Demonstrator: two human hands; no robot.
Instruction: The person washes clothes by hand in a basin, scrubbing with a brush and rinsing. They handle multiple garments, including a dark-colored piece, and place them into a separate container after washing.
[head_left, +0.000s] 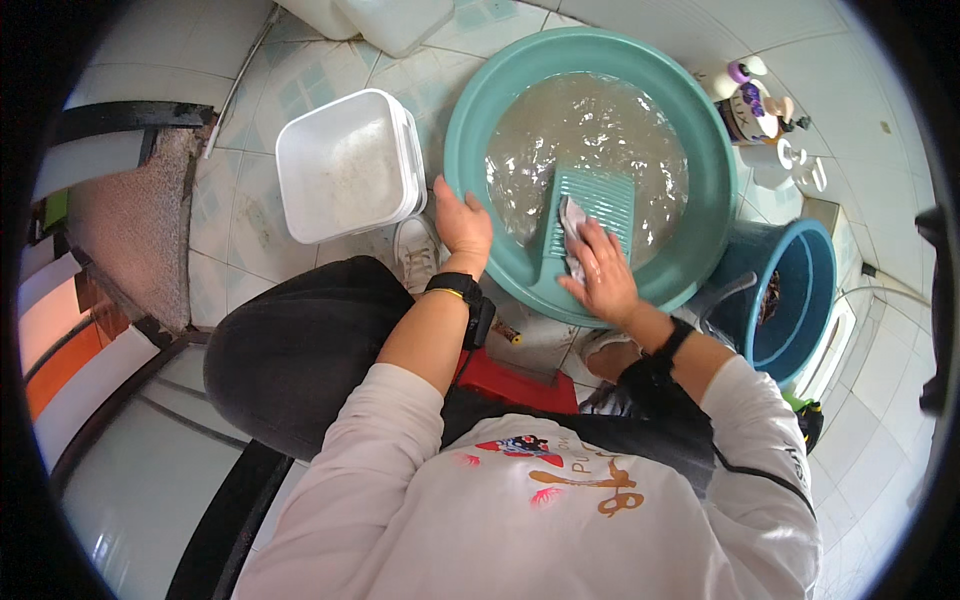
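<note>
A large green plastic basin (465, 127) holds cloudy, rippling water (585, 112). Inside it a green ribbed washboard (611, 196) slopes from the near rim down into the water. My right hand (604, 274) presses a small pale cloth (574, 217) against the ribs. The cloth is bunched and partly hidden under the fingers; it looks wet. On the left side, my left hand (463, 221) grips the basin's outer rim, with some of its fingers out of sight.
Left of the basin stands a white plastic bucket (341, 169). A blue bucket (791, 300) containing a dark patterned item is at the right. Pump bottles (750, 112) line the wall. Between my feet is a red plastic object (517, 379). White containers (397, 22) stand at the back.
</note>
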